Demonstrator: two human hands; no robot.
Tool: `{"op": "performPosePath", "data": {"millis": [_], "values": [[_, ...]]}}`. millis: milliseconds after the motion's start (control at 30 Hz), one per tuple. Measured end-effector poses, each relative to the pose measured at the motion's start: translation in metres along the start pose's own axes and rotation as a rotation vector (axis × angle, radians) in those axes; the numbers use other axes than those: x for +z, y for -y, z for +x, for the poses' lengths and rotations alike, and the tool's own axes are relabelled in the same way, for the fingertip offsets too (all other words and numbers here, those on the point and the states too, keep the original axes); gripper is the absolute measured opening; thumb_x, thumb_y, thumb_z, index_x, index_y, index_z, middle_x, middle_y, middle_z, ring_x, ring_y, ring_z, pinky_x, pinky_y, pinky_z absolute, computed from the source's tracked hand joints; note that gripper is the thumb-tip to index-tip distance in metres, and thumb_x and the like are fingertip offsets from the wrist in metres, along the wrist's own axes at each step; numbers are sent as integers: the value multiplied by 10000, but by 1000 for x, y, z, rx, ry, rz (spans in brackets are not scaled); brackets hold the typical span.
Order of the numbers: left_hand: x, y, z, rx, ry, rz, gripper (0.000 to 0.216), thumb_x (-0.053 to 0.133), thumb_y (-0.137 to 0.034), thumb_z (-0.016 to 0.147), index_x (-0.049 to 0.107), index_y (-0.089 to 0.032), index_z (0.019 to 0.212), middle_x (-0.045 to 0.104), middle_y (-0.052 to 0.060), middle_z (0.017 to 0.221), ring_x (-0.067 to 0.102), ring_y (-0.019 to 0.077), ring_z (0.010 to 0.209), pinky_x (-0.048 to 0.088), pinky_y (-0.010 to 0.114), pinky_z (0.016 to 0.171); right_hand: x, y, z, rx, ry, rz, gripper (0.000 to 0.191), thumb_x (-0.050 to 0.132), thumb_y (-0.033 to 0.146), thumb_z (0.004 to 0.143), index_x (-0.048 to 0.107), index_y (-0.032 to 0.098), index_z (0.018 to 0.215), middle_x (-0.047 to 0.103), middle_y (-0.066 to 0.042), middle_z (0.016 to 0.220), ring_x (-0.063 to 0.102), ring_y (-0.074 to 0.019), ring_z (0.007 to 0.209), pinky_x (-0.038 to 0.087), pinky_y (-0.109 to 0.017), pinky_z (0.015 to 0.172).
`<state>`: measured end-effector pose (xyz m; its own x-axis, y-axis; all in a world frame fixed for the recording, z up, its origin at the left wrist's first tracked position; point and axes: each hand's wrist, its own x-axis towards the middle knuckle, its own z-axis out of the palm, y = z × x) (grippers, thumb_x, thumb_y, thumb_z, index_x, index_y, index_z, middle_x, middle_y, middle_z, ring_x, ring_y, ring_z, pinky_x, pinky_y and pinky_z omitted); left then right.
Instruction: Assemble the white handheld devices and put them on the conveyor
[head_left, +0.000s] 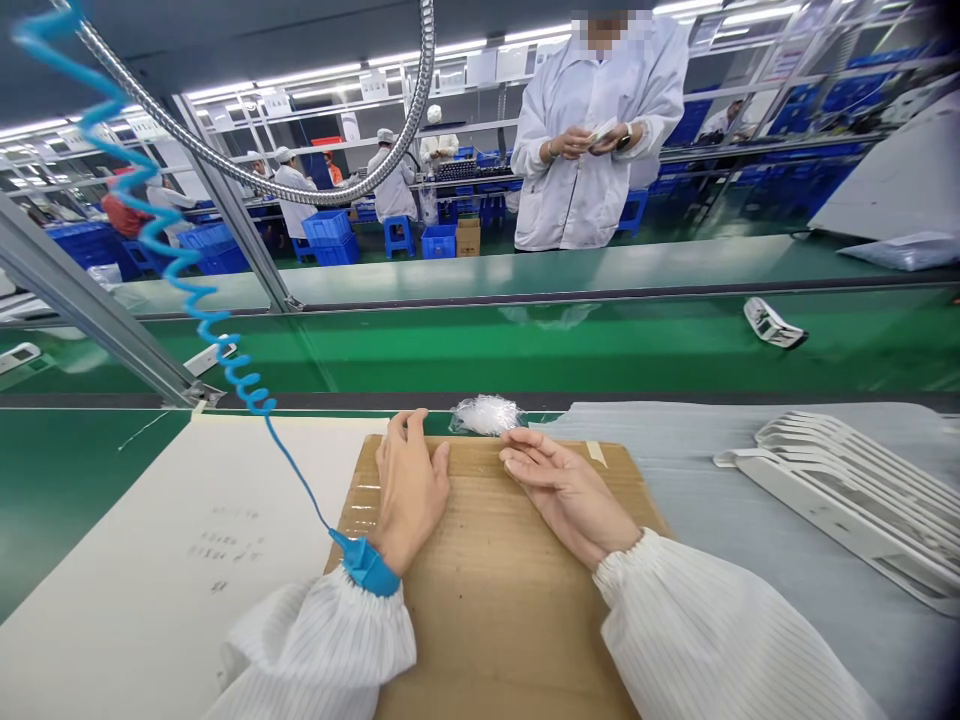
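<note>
My left hand [411, 487] is over the far left part of a brown cardboard sheet [487, 600], fingers apart and nothing in them. A blue wrist strap [370, 566] circles that wrist, with a coiled blue cord [180, 262] running up from it. Above the far right part of the cardboard is my right hand [566, 490], its fingers loosely curved and holding nothing I can see. Just beyond the fingertips, at the cardboard's far edge, lies a small crumpled clear plastic bundle [486, 414] with white contents.
White curved plastic parts [855, 510] lie in a row on pale foam sheeting [675, 450] at right. A white sheet [150, 520] covers the left. Beyond runs a green conveyor [465, 350] carrying a white device [774, 323]. A person in a white coat [600, 130] stands across it.
</note>
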<state>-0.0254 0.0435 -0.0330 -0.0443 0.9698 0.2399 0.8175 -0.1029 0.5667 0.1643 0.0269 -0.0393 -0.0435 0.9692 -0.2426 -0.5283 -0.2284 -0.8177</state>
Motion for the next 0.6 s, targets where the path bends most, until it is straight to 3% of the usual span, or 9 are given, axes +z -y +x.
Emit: {"op": "performPosePath", "data": {"millis": [200, 600], "values": [[0, -1, 1, -4, 14, 12, 436, 485, -227, 969, 444, -130, 1392, 469, 198, 1430, 509, 329, 1303, 381, 565, 1111, 0, 0, 0, 12, 15, 12, 337, 918, 175, 627, 770, 236, 923, 713, -17, 1048, 647, -153, 1006, 447, -302, 1095], [1, 2, 0, 17, -16, -5, 417, 502, -222, 956, 451, -173, 1366, 492, 182, 1403, 560, 317, 1269, 406, 563, 1091, -2, -1, 1, 7, 12, 3, 331, 915, 183, 637, 767, 238, 929, 707, -19, 1054, 649, -157, 1014, 459, -296, 1074]]}}
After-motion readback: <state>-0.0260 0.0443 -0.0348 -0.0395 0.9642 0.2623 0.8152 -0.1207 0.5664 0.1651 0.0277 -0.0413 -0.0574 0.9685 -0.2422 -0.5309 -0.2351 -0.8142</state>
